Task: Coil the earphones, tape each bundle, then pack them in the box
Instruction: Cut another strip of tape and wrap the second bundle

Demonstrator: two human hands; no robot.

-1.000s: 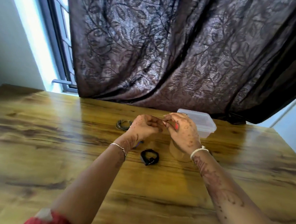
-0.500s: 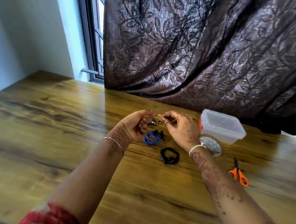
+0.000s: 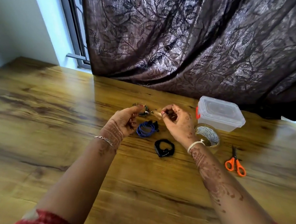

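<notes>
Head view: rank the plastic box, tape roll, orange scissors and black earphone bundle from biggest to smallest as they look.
1. plastic box, clearly largest.
2. tape roll and orange scissors look about alike; the roll is partly hidden, so unranked.
3. black earphone bundle, smallest.

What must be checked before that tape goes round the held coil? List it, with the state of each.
1. Grey coil held in left hand: ok.
2. Tape piece pinched by right hand: ok.
3. Tape piece free of folds: cannot tell, blurred.
4. Blue bundle and black bundle lying apart from both hands: ok.
5. Box open for packing: not ok, lid on.
</notes>
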